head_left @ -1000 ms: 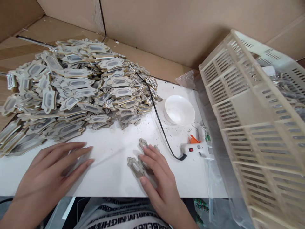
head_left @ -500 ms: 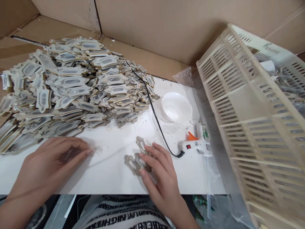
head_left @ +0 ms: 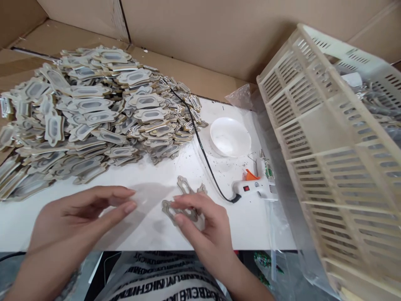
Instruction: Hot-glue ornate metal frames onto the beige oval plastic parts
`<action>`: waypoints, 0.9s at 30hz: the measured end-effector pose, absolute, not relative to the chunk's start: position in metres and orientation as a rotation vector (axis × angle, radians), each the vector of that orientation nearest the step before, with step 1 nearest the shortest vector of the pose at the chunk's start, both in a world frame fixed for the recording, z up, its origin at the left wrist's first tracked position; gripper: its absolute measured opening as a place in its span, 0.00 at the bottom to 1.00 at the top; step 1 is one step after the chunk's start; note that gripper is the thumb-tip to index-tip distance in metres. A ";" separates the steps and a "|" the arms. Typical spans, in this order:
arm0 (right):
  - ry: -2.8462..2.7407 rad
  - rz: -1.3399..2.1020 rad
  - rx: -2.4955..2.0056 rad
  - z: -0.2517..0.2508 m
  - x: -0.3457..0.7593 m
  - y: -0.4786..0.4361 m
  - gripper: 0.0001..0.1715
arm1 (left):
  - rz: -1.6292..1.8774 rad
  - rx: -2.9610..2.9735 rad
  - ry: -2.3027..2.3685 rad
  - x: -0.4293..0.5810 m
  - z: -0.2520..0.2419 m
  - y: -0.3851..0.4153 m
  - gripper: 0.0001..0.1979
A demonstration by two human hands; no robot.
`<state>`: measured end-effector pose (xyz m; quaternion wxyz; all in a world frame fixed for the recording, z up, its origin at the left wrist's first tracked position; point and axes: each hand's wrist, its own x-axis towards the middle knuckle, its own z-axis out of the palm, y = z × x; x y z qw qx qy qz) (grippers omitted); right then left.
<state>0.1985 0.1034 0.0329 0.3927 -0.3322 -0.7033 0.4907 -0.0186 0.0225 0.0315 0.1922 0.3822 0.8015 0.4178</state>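
Note:
On the white table, my left hand (head_left: pixel 81 219) is raised in front of the heap, thumb and index finger curved toward each other with a small gap between the tips. I see nothing held there. My right hand (head_left: pixel 209 225) is curled over a few loose grey frame-shaped pieces (head_left: pixel 184 184), its thumb and index fingertip apart. One grey piece (head_left: pixel 191 215) shows between these fingers, partly covered; I cannot tell whether they touch it. The end of another piece (head_left: pixel 166 205) shows left of the fingertips.
A big heap of similar frame pieces (head_left: pixel 94 104) fills the back left. A black cord (head_left: pixel 203 152) runs from it to a white glue gun (head_left: pixel 257 188). Behind stands a white bowl (head_left: pixel 230 137). A cream slatted crate (head_left: pixel 326 133) borders the right side, cardboard the back.
My left hand has moved slightly right, and its thumb and index tips have parted a little. My right hand has curled and shifted left, uncovering a piece behind its knuckles.

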 end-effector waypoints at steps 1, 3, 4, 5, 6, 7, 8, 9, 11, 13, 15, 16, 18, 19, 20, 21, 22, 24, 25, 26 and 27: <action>-1.711 1.357 -0.842 0.033 0.194 0.103 0.10 | 1.201 1.042 2.167 -0.010 0.037 0.028 0.15; -1.599 1.499 -0.827 0.032 0.187 0.103 0.09 | 1.199 1.050 2.008 0.005 0.045 0.037 0.07; -1.571 1.524 -0.828 0.031 0.185 0.103 0.08 | 1.196 1.069 1.957 0.009 0.048 0.041 0.04; -1.560 1.528 -0.838 0.031 0.184 0.104 0.06 | 1.189 1.102 1.920 0.013 0.050 0.043 0.02; -1.558 1.521 -0.859 0.030 0.183 0.105 0.04 | 1.181 1.137 1.899 0.015 0.051 0.044 0.01; -1.566 1.508 -0.885 0.030 0.184 0.106 0.04 | 1.169 1.173 1.889 0.016 0.050 0.045 0.01; -1.582 1.486 -0.907 0.030 0.185 0.107 0.05 | 1.152 1.203 1.890 0.017 0.049 0.044 0.01; -1.602 1.455 -0.920 0.030 0.187 0.108 0.05 | 1.135 1.219 1.904 0.017 0.048 0.043 0.01; -1.655 1.337 -0.934 0.030 0.193 0.111 0.05 | 1.104 1.227 1.947 0.016 0.044 0.039 0.02; -1.750 1.112 -0.945 0.029 0.200 0.114 0.06 | 1.088 1.221 2.021 0.014 0.040 0.035 0.03; -1.906 0.817 -0.937 0.026 0.206 0.118 0.08 | 1.084 1.226 2.080 0.013 0.036 0.033 0.07; -1.995 0.668 -0.920 0.025 0.209 0.120 0.08 | 1.079 1.226 2.104 0.012 0.034 0.033 0.09; -2.146 0.413 -0.881 0.022 0.212 0.123 0.09 | 1.067 1.228 2.120 0.011 0.032 0.031 0.11; -2.198 0.320 -0.872 0.021 0.213 0.124 0.09 | 1.061 1.232 2.122 0.011 0.031 0.031 0.11; -2.235 0.244 -0.870 0.020 0.213 0.125 0.10 | 1.058 1.238 2.125 0.011 0.030 0.030 0.11; -2.259 0.187 -0.874 0.019 0.212 0.125 0.10 | 1.058 1.244 2.128 0.011 0.030 0.029 0.10; -2.275 0.146 -0.881 0.018 0.212 0.126 0.10 | 1.064 1.247 2.132 0.011 0.030 0.028 0.09; -2.298 0.109 -0.887 0.017 0.211 0.126 0.11 | 1.071 1.237 2.143 0.011 0.029 0.025 0.08; -2.301 0.101 -0.882 0.017 0.211 0.126 0.11 | 1.072 1.225 2.149 0.010 0.028 0.024 0.07; -2.302 0.099 -0.876 0.017 0.211 0.126 0.10 | 1.073 1.210 2.158 0.010 0.028 0.023 0.07; -2.304 0.098 -0.865 0.016 0.211 0.126 0.10 | 1.073 1.198 2.165 0.009 0.027 0.023 0.08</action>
